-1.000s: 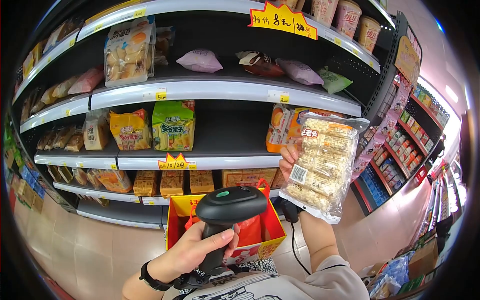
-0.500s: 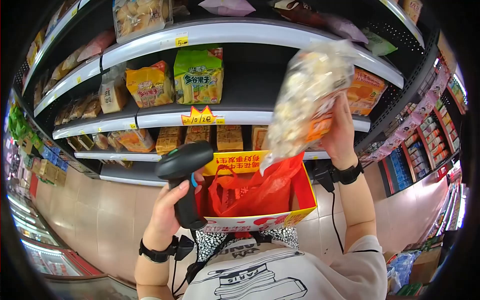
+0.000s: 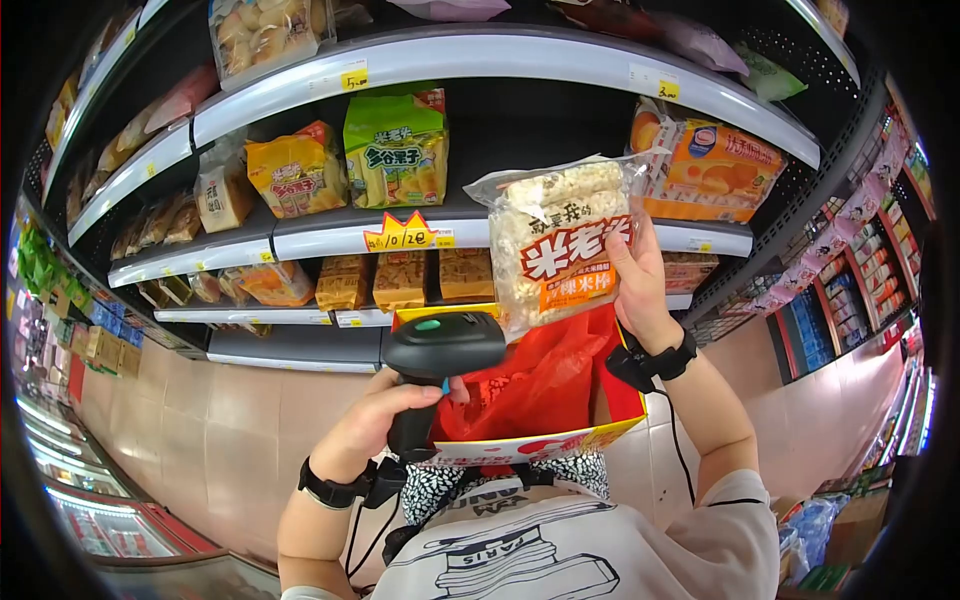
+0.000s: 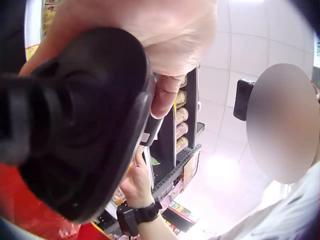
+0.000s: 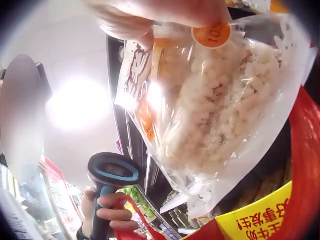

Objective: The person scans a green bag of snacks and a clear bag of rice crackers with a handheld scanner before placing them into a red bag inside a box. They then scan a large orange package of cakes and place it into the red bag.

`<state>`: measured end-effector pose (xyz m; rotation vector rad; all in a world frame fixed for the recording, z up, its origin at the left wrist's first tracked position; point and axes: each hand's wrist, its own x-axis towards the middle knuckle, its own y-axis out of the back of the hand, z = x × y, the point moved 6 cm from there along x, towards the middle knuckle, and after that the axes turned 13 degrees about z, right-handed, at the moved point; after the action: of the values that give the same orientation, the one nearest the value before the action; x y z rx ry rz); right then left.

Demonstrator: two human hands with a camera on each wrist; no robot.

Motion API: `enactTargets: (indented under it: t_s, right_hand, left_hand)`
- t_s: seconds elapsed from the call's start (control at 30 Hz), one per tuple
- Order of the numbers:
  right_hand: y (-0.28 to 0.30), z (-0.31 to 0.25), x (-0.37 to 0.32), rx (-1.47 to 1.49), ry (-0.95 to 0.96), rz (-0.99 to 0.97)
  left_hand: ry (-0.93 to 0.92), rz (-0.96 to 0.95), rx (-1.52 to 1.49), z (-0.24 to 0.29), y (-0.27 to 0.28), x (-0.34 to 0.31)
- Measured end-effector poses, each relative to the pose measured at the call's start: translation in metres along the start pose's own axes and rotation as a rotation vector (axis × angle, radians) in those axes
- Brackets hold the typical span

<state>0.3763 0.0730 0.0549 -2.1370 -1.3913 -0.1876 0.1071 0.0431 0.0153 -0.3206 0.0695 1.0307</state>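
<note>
In the head view a black handheld scanner (image 3: 443,348) is gripped by the left hand (image 3: 375,415), its head tilted toward the package. The right hand (image 3: 642,278) pinches the right side of a clear package of puffed rice sticks (image 3: 560,240), its printed front facing the camera. Below the package is a yellow and red box (image 3: 625,425) with a red plastic bag (image 3: 530,385) inside. The right wrist view shows the package (image 5: 220,95) close up beneath the right hand (image 5: 165,12). In the left wrist view the scanner (image 4: 90,120) fills the near side, under the left hand (image 4: 165,30).
Shelves stand in front, with a green snack bag (image 3: 397,152), a yellow snack bag (image 3: 297,172) and an orange package (image 3: 720,170). Small brown packages (image 3: 403,280) line a lower shelf. Tiled floor (image 3: 230,425) lies on both sides; another goods rack (image 3: 850,290) stands at the right.
The package has come lower and leftward, turned so its printed front shows. Over the last half second the scanner has moved right, toward it. The view has tilted down since the earliest frame.
</note>
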Motion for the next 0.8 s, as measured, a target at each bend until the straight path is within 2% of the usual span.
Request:
enactTargets:
  t_s: [0.07, 0.13, 0.2, 0.37, 0.53, 0.6, 0.67, 0.73, 0.77, 0.8]
  right_hand:
    - [0.002, 0.004, -0.004, 0.035, -0.035, 0.008]
    - [0.003, 0.008, -0.006, 0.071, -0.07, 0.015]
    - [-0.001, 0.009, -0.008, -0.012, 0.02, -0.056]
    - [-0.013, 0.021, -0.019, -0.065, -0.008, -0.214]
    - [-0.018, 0.042, -0.027, -0.122, -0.048, -0.332]
    - [-0.022, 0.049, -0.034, -0.139, -0.152, -0.417]
    - [-0.024, 0.048, -0.036, -0.183, -0.156, -0.447]
    - [-0.023, 0.053, -0.042, -0.534, -0.079, -0.658]
    - [-0.023, 0.052, -0.042, -0.697, 0.058, -0.719]
    - [-0.023, 0.049, -0.042, -0.697, 0.056, -0.72]
  left_hand:
    - [-0.08, -0.061, -0.313, 0.005, 0.003, 0.006]
    - [-0.094, -0.022, -0.362, 0.007, 0.009, 0.008]
    - [-0.038, 0.073, -0.578, 0.009, 0.016, 0.007]
    - [-0.035, 0.088, -0.539, 0.004, 0.023, 0.008]
    - [-0.059, 0.224, -0.601, 0.0, 0.042, 0.006]
    - [-0.068, 0.188, -0.656, 0.001, 0.044, 0.007]
    - [-0.093, 0.188, -0.714, 0.004, 0.049, 0.006]
    - [-0.092, 0.194, -0.705, 0.005, 0.053, 0.004]
    - [-0.093, 0.195, -0.696, 0.005, 0.056, 0.004]
    - [-0.093, 0.196, -0.687, 0.006, 0.059, 0.004]
